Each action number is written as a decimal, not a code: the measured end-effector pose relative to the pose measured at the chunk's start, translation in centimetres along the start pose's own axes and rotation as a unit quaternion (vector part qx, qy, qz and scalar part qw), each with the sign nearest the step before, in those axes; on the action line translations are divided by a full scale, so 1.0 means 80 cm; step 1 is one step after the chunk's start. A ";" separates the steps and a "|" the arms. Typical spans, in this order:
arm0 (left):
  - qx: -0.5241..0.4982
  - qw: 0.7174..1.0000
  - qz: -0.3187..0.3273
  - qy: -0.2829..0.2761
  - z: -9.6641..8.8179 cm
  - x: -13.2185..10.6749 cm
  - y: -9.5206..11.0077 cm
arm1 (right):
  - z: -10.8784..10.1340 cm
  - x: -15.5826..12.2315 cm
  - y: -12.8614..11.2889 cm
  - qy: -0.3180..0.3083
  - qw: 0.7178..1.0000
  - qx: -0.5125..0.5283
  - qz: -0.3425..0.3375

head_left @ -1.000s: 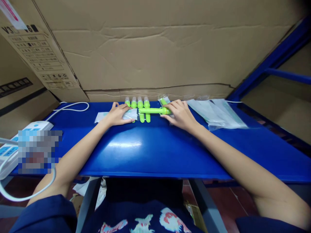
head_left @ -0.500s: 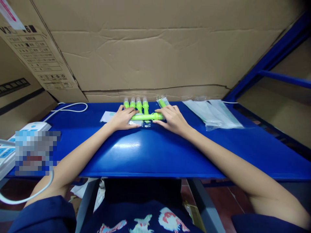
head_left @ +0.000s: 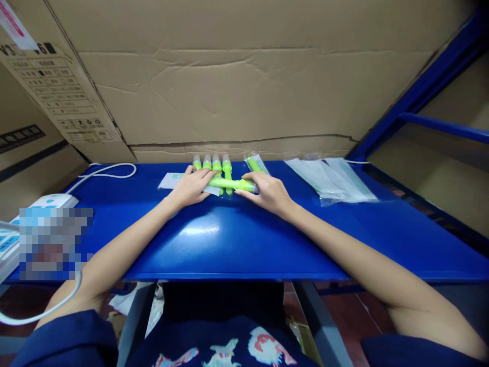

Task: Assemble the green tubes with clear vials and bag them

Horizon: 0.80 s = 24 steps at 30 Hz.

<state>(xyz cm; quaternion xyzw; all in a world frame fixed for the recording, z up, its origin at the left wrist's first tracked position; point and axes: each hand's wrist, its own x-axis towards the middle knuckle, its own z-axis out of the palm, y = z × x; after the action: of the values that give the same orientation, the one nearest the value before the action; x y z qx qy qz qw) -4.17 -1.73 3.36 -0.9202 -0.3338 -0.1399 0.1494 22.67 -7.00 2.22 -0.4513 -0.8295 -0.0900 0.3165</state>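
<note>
A green tube with a clear cap lies crosswise on the blue table. My right hand is closed round its right end. My left hand lies on a small clear bag and touches the tube's left end with curled fingers. Behind the tube, several green tubes stand side by side in a row, caps toward the cardboard. One more bagged green tube lies just behind my right hand.
A stack of clear bags lies at the right back of the table. A white power strip with a white cable sits at the left edge. Large cardboard boxes wall off the back. A blue shelf frame rises at the right.
My right hand has drawn the crosswise tube leftward and nearer to me, toward the left hand. My left hand shifted slightly right onto the bag and the tube's end.
</note>
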 end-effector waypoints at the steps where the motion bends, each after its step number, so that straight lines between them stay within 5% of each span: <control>1: 0.007 1.000 0.004 0.000 0.001 0.001 0.001 | 0.001 0.000 -0.001 0.001 1.000 0.005 -0.002; 13: 0.056 0.998 0.034 -0.001 0.003 0.009 0.029 | 0.003 0.001 -0.013 -0.022 0.999 0.024 0.031; 24: 0.067 0.994 -0.029 0.078 0.002 0.000 -0.013 | -0.014 0.009 0.020 -0.092 0.994 0.015 0.056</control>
<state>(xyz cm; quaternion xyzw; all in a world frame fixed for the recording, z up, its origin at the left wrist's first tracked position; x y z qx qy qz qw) -4.82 -0.89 3.42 -0.8840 -0.3567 -0.1928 0.2325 24.12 -6.05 3.32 -0.4983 -0.8300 -0.0175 0.2500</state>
